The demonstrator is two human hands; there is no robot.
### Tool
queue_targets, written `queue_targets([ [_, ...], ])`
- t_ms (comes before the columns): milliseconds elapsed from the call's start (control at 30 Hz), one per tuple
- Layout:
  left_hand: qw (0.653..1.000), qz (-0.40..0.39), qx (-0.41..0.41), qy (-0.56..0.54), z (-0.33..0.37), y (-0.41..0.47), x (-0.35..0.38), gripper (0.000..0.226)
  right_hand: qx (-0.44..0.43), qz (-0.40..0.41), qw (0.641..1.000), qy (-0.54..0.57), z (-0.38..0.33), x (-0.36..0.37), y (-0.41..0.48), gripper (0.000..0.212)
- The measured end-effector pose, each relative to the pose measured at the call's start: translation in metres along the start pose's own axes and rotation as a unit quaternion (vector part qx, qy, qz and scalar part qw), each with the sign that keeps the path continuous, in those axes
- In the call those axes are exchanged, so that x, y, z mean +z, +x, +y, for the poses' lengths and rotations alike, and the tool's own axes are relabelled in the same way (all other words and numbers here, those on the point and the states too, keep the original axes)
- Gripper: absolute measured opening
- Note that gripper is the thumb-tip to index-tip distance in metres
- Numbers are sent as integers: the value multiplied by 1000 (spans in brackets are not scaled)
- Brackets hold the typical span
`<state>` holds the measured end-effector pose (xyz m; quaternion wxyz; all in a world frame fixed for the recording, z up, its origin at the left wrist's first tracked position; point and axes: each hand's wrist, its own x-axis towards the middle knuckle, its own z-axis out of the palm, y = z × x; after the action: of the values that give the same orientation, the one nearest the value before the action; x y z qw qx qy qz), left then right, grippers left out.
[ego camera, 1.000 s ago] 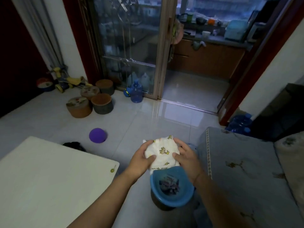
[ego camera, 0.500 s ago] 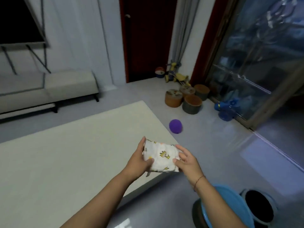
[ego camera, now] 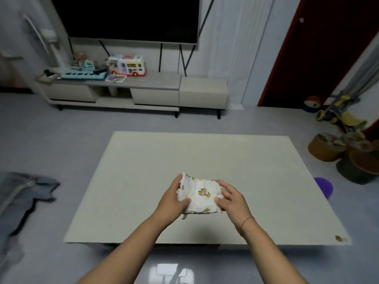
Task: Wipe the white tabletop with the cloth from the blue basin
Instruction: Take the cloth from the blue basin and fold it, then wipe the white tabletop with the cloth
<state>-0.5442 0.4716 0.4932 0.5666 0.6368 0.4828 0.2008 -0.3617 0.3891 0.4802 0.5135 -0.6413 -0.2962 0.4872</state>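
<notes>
A white cloth (ego camera: 200,196) printed with small yellow giraffes is bunched between both hands, just above the white tabletop (ego camera: 143,181). My left hand (ego camera: 172,198) grips its left side, thumb on top. My right hand (ego camera: 231,198) grips its right side, and a thin red bracelet sits on that wrist. The cloth hovers over the near middle of the table and casts a shadow toward the front edge. The blue basin is out of view.
A small yellow mark (ego camera: 338,238) sits at the table's near right corner. A purple ball (ego camera: 325,186) and round stools (ego camera: 326,146) lie on the floor to the right. Grey fabric (ego camera: 22,193) lies at the left. A TV stand (ego camera: 143,89) with toys is behind the table.
I have turned left from the blue basin to face the table squarely. Both hands carried the cloth from above the basin to over the near middle of the tabletop.
</notes>
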Motion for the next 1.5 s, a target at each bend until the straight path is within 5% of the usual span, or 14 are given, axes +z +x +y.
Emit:
queue_targets([
  [267, 997, 52, -55, 6, -72, 8, -126, 76, 35, -63, 997, -10, 14, 141, 41, 49],
  [833, 976, 107, -190, -4, -217, 46, -246, 78, 139, -187, 964, -132, 90, 311, 143, 52],
  [1267, 976, -25, -198, 81, -370, 80, -357, 79, 137, -120, 941, -286, 204, 471, 150, 52],
  [1500, 960, 11, -208, 185, -453, 100, -353, 83, 72, -112, 871, -472, 280, 503, 166, 55],
])
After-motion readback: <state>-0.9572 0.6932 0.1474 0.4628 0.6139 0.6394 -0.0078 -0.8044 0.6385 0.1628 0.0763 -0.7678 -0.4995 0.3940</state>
